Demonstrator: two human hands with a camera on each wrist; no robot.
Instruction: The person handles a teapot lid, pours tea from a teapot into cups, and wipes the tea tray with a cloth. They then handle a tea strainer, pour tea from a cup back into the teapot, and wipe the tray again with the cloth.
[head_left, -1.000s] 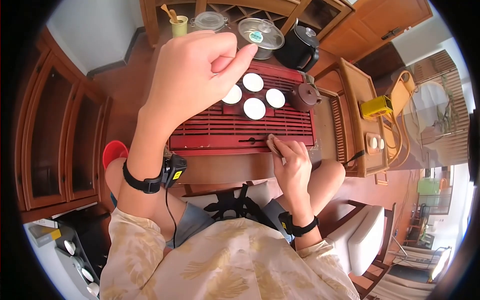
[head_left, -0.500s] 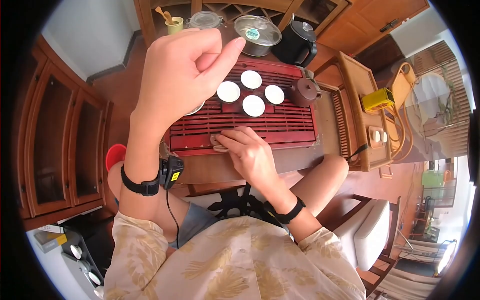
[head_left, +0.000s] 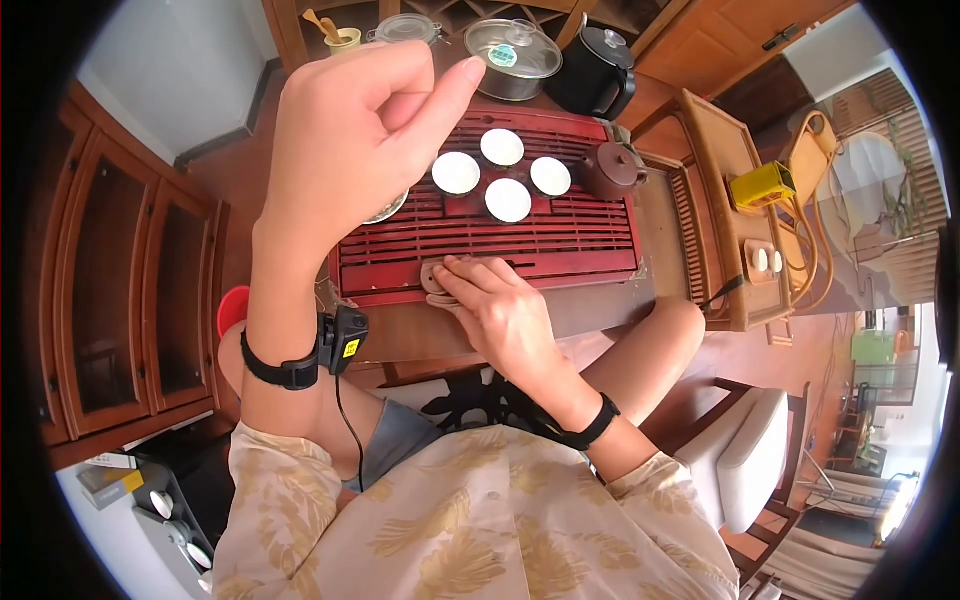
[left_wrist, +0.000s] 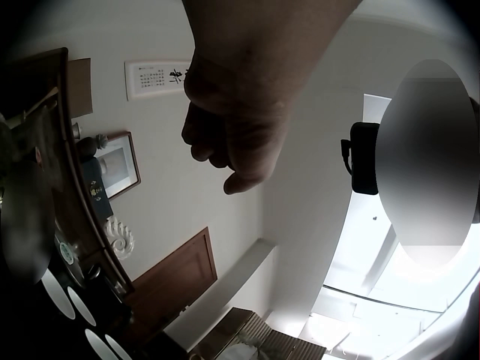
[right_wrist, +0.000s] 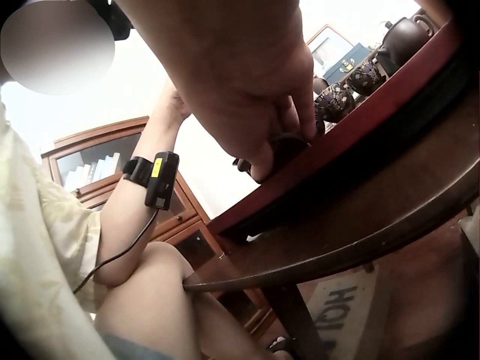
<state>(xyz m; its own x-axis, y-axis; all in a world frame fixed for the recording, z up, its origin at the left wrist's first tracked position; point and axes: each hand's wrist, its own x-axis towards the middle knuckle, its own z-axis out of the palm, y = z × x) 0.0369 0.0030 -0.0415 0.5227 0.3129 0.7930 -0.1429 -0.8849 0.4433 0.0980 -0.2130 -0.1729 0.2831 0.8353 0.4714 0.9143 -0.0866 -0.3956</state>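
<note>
My right hand (head_left: pixel 508 315) holds a folded brownish cloth (head_left: pixel 432 279) against the front border of a red slatted tea tray (head_left: pixel 580 268). In the right wrist view, the thumb and fingers (right_wrist: pixel 262 161) close around the dark-looking cloth at the tray edge. Raised high over the tray's left side, my left hand (head_left: pixel 345 150) has its fingers curled, with nothing showing in them; the left wrist view also shows curled fingers (left_wrist: pixel 201 148). Several white-lined cups (head_left: pixel 508 201) stand mid-tray. A dark brown teapot (head_left: pixel 612 171) sits at the right. The left hand partly hides a patterned bowl (head_left: pixel 388 210).
Behind the tray stand a lidded glass pot (head_left: pixel 512 62), a black kettle (head_left: pixel 597 75), a clip-top jar (head_left: pixel 403 29) and a cup with wooden tools (head_left: pixel 343 40). A wooden cart (head_left: pixel 722 145) with a yellow box (head_left: pixel 762 186) is at the right. Cabinets (head_left: pixel 130 310) line the left.
My right hand moved left with the cloth along the tray's front border, then stayed near the same spot. The raised left hand shifted slightly left in view and kept its curl.
</note>
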